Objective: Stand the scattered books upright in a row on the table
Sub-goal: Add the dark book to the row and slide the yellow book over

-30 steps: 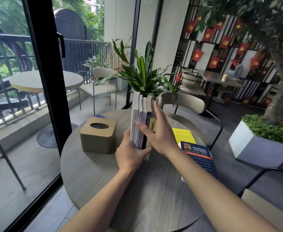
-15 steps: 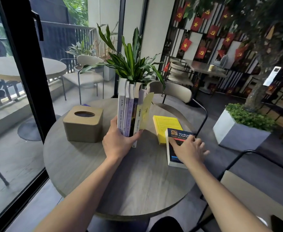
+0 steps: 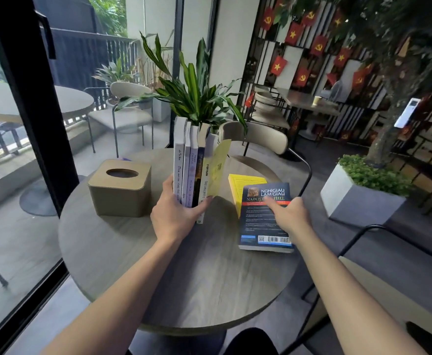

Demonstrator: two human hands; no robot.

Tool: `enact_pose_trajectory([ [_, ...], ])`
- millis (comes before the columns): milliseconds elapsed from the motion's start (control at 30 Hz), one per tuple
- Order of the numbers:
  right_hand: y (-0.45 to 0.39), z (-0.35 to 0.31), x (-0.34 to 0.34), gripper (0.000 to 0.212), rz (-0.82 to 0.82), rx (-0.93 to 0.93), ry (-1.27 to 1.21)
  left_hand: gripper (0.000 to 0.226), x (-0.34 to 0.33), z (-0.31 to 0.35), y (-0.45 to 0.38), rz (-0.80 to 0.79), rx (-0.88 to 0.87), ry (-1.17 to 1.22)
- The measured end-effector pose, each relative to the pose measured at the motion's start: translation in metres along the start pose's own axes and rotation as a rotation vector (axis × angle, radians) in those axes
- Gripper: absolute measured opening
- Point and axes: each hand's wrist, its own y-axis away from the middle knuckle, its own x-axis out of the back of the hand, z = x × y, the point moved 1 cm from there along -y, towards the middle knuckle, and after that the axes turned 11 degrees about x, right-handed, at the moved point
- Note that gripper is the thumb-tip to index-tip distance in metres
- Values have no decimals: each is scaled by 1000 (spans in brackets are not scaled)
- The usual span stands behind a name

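Observation:
Several books (image 3: 193,162) stand upright, spines toward me, near the middle of the round grey table (image 3: 133,265). The rightmost one's yellow cover hangs open. My left hand (image 3: 176,213) clamps the row at its base, thumb on the left, fingers on the right. To the right lies a dark blue book (image 3: 265,226) flat, back cover up. My right hand (image 3: 290,213) rests on it with fingers over its far right edge. Partly under the blue book lies a yellow book (image 3: 240,185) flat.
A tan tissue box (image 3: 120,188) sits left of the row. A potted plant (image 3: 197,96) stands behind the books. A chair (image 3: 258,139) is at the table's far side, another chair (image 3: 378,290) at my right. A glass door (image 3: 30,98) is to the left.
My right hand left the standing row and moved right onto the flat blue book, which has slid nearer to me. My left hand kept hold of the row. The yellow cover swung open.

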Motion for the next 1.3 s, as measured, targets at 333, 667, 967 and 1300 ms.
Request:
enact_pose_trajectory([
  [333,21,-83,-37,37,218,428,-233,91,2,1,1,-1,14,-1],
  [667,26,-97,-75,35,47,425,-457,98,2,2,0,3,7,19],
  [967,27,-107,-66,93,-253,499,-568,132,4,7,10,-49,-126,47],
  [1300,18,-113,-63,103,-239,697,-306,124,2,10,12,-47,-122,25],
])
